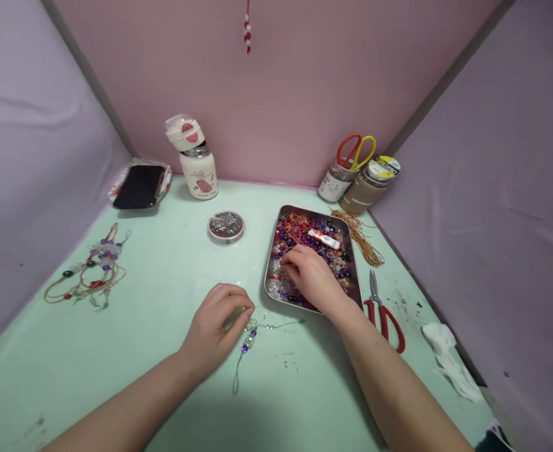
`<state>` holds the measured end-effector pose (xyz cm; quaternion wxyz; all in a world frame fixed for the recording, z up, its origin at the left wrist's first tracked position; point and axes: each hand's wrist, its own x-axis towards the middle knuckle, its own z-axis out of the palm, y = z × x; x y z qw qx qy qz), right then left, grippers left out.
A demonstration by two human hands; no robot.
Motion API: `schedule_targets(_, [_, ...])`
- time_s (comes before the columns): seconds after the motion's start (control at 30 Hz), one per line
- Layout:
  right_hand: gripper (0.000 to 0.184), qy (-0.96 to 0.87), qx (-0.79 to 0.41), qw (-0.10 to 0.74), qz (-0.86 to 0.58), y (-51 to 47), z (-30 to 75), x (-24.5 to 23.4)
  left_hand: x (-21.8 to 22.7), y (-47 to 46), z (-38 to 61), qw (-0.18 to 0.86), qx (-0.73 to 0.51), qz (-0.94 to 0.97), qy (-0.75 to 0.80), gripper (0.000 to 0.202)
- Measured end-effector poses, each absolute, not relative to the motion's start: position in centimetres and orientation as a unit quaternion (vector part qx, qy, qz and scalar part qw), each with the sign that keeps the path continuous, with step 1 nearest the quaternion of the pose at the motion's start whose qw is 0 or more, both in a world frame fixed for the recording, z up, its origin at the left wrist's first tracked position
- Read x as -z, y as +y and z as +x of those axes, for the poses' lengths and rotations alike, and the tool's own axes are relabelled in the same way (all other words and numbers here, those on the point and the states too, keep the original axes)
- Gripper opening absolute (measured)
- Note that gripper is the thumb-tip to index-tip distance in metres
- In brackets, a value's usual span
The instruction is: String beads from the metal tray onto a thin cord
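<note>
My left hand is closed in a pinch at the end of a green cord, its wrist near the tabletop. From there a beaded cord with purple and clear beads and a loop at its lower end lies on the table. A thin strand with small clear beads stretches to the right. My right hand reaches into a metal tray of loose beads. Its fingertips are pinched together among clear beads at the left side; whether a bead is between them is too small to make out.
Red-handled scissors and a crumpled tissue lie right of the tray. Behind are a cord bundle, jars, a round container, an open bottle and a phone. Finished-looking beaded cords lie left.
</note>
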<state>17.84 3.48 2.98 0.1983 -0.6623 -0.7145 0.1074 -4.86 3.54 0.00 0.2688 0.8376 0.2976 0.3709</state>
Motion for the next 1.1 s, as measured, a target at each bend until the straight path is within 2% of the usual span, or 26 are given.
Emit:
schedule_targets(0.27, [0.020, -0.745, -0.048, 0.066, -0.662, 4.4, 16.4, -2.2, -0.1, 3.5, -4.8, 0.274, -0.369, 0.832, 0.309, 0.009])
schedule_targets(0.37, [0.020, -0.748, -0.058, 0.053, -0.659, 4.6, 16.3, -2.1, 0.0, 3.5, -4.9, 0.281, -0.369, 0.829, 0.311, 0.009])
schedule_targets(0.53, [0.015, -0.746, -0.074, 0.075, -0.657, 4.4, 16.2, -2.5, 0.0, 3.5, -4.8, 0.289, -0.371, 0.819, 0.329, 0.009])
schedule_targets(0.63, [0.014, -0.727, -0.063, 0.129, -0.672, 3.8, 16.2, -2.7, -0.1, 3.4, -4.8, 0.296, -0.383, 0.807, 0.338, 0.009])
schedule_targets(0.9, [0.016, -0.641, -0.084, 0.339, -0.684, 1.1, 15.4, -3.4, -0.3, 3.2, -4.9, 0.298, -0.416, 0.794, 0.330, 0.011])
schedule_targets(1.0, [0.016, -0.574, -0.160, 0.458, -0.660, -0.5, 13.8, -3.9, -0.4, 3.0, -5.0, 0.301, -0.431, 0.784, 0.330, 0.010])
schedule_targets(1.1, [0.014, -0.478, -0.302, 0.568, -0.597, -2.0, 11.5, -3.7, -0.8, 2.6, -4.9, 0.346, -0.452, 0.751, 0.335, 0.010])
